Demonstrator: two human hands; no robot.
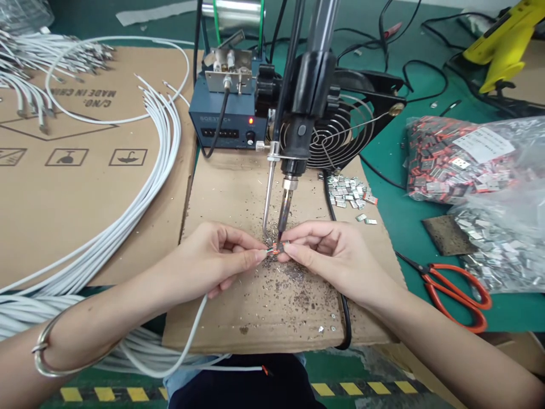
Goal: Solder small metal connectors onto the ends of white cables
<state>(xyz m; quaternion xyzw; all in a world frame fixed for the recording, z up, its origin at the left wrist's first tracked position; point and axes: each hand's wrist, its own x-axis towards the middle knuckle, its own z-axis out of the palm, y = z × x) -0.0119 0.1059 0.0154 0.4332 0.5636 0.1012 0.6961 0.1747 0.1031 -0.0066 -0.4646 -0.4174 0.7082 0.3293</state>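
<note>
My left hand [208, 261] pinches the end of a white cable [192, 332], whose thin wires reach out past the fingertips. Between the thumb and fingers of my right hand [344, 258] is a small USB connector [283, 246] with an orange-red part. Wires and connector meet right under the tip of a fixed soldering iron [285, 210]; whether the tip touches them I cannot tell. Beside the iron, a thin bent metal solder tube [269, 193] ends close to the same spot. My fingers partly cover the connector.
Dark solder specks litter the cardboard [230, 318]. Behind stand a blue solder-feeder box [225, 116] and a black fan [340, 133]. At right are loose connectors [347, 192], filled bags [451, 165] and orange-handled scissors [457, 289]. White cables [157, 159] lie at left.
</note>
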